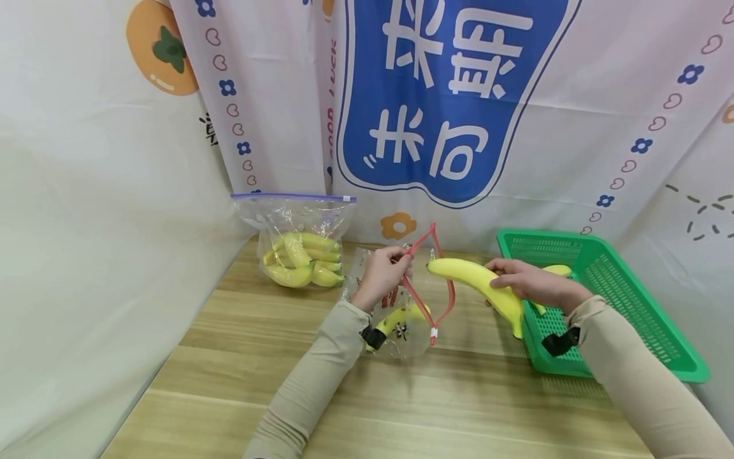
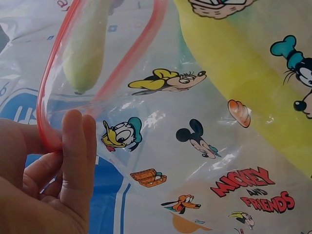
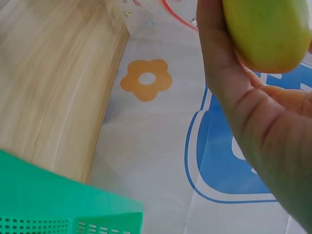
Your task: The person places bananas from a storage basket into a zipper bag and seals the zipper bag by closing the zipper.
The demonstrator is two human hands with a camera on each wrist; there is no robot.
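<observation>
My left hand (image 1: 381,274) pinches the red rim (image 1: 450,293) of a clear zip bag with cartoon prints (image 2: 195,136), and its mouth gapes to the right. Inside the bag lies a yellow banana (image 1: 392,320). My right hand (image 1: 527,284) grips another banana (image 1: 470,273) around its middle, its tip pointing at the bag's mouth. In the left wrist view, that banana's tip (image 2: 85,68) shows through the red-rimmed opening. The right wrist view has only a rounded end of the banana (image 3: 268,34) above the palm (image 3: 273,131).
On the right stands a green plastic basket (image 1: 625,280) with a banana (image 1: 559,270) in it. A purple-topped zip bag (image 1: 292,217) holding several bananas stands at the back left of the wooden table (image 1: 229,382). A printed cloth (image 1: 275,127) hangs behind.
</observation>
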